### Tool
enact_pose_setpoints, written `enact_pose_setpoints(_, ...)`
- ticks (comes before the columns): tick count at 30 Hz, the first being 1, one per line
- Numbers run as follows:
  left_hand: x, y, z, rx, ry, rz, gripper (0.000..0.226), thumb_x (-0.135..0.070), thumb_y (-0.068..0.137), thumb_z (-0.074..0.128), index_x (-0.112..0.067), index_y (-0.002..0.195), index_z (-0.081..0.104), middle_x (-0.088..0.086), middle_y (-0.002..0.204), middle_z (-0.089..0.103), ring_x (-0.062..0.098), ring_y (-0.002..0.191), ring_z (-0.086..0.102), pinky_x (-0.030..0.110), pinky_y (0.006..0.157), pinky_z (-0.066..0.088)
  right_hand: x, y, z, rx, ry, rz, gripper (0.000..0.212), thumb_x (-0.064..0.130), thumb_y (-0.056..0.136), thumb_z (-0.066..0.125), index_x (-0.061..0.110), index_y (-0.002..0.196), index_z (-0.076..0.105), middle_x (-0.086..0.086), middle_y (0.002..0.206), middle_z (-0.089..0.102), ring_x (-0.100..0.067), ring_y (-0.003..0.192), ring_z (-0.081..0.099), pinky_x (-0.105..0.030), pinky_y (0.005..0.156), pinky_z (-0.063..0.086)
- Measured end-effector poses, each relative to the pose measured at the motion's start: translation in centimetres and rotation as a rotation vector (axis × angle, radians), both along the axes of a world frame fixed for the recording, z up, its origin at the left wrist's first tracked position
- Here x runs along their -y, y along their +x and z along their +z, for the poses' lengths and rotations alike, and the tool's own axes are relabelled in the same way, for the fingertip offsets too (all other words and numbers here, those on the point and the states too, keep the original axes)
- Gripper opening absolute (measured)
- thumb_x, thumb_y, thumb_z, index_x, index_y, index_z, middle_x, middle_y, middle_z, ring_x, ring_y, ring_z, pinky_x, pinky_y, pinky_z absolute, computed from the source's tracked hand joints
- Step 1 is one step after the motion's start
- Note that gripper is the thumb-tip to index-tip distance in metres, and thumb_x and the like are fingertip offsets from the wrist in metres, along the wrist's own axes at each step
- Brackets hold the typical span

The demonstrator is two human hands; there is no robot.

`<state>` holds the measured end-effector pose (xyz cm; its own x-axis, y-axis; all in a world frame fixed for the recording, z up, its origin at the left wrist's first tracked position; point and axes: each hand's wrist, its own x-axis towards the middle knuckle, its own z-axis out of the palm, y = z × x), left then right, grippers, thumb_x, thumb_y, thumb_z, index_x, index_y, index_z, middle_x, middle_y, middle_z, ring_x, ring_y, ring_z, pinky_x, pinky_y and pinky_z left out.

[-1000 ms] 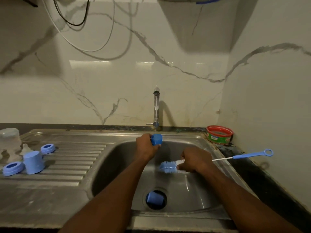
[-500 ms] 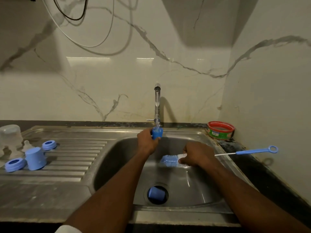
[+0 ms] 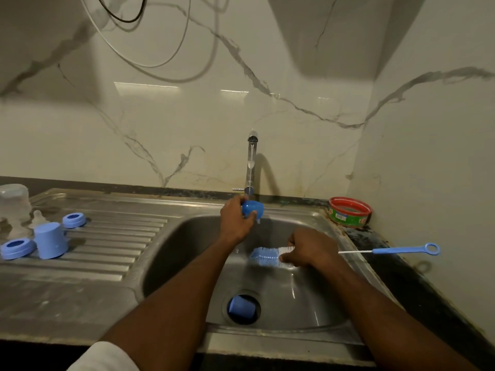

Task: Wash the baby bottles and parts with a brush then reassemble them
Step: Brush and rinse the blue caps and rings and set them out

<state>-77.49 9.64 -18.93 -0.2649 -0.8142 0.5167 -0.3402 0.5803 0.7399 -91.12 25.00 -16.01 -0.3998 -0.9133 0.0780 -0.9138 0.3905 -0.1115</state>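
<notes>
Change since earlier frames: the blue cap in the left grip has tipped from upright under the tap to a slant, its open end turned rightward, water running off it; the right grip and brush have stayed over the basin.

Item 1, left grip: fingers curled round the blue cap, held just below the tap spout at the back edge of the sink basin.

Item 2, right grip: clenched on the brush where bristles meet wire, bristle head pointing left above the basin floor; the blue ring handle juts out over the right edge of the bench.

Item 3, second blue cap: lying on its side in the drain opening.

Item 4, draining board, left end: one blue cap upside down; two blue screw rings, one either side of it; a clear teat and a clear bottle behind, at the back left corner.

Item 5, red and green tub: back right corner of the bench, against the wall.
</notes>
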Motion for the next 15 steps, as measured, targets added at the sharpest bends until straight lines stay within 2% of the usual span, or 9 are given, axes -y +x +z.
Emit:
enact_pose_setpoints(3,-0.2,-0.1,0.1,0.041,-0.04,-0.009,0.049,-0.014,0.084,0.081,-0.014,0.127,0.057,0.005,0.127,0.06,0.016,0.113,0.06,0.032,0.098,0.054,0.2,-0.4,-0.2,-0.002,-0.006,-0.017,0.037,0.054,0.08,0.075,0.028,0.105,0.068,0.004,0.1,0.068,-0.015,0.094,0.063,-0.039,0.087,0.055)
enact_pose_setpoints(6,0.0,0.3,-0.4,0.278,-0.165,-0.047,0.052,-0.018,0.084,0.081,-0.018,0.131,0.057,0.004,0.132,0.057,0.017,0.121,0.054,0.033,0.104,0.048,0.3,-0.7,-0.1,-0.045,-0.047,-0.037,0.039,0.056,0.081,0.072,0.028,0.108,0.068,0.003,0.101,0.068,-0.017,0.093,0.064,-0.039,0.085,0.056)
enact_pose_setpoints(9,-0.3,0.9,-0.8,0.358,-0.13,-0.046,0.052,-0.021,0.085,0.079,-0.019,0.132,0.057,0.005,0.132,0.057,0.02,0.121,0.055,0.037,0.105,0.049,0.3,-0.4,0.0,-0.069,-0.113,-0.048,0.04,0.056,0.082,0.07,0.026,0.109,0.069,0.001,0.099,0.068,-0.017,0.089,0.063,-0.039,0.082,0.057)
enact_pose_setpoints(12,-1.1,1.6,-0.4,0.425,-0.075,-0.041,0.053,-0.022,0.087,0.078,-0.016,0.135,0.056,0.007,0.132,0.057,0.021,0.119,0.056,0.037,0.104,0.049,-0.3,0.1,0.1,-0.089,-0.139,-0.051,0.042,0.055,0.085,0.067,0.025,0.114,0.068,-0.001,0.107,0.068,-0.019,0.095,0.064,-0.037,0.082,0.055)
enact_pose_setpoints(15,-1.5,2.7,-0.2,0.477,-0.075,-0.005,0.051,-0.028,0.087,0.079,-0.017,0.132,0.059,0.007,0.128,0.056,0.018,0.111,0.054,0.033,0.099,0.048,-0.7,0.8,0.4,-0.125,-0.162,-0.04,0.039,0.051,0.088,0.066,0.025,0.117,0.066,-0.003,0.115,0.067,-0.022,0.103,0.065,-0.03,0.075,0.045)
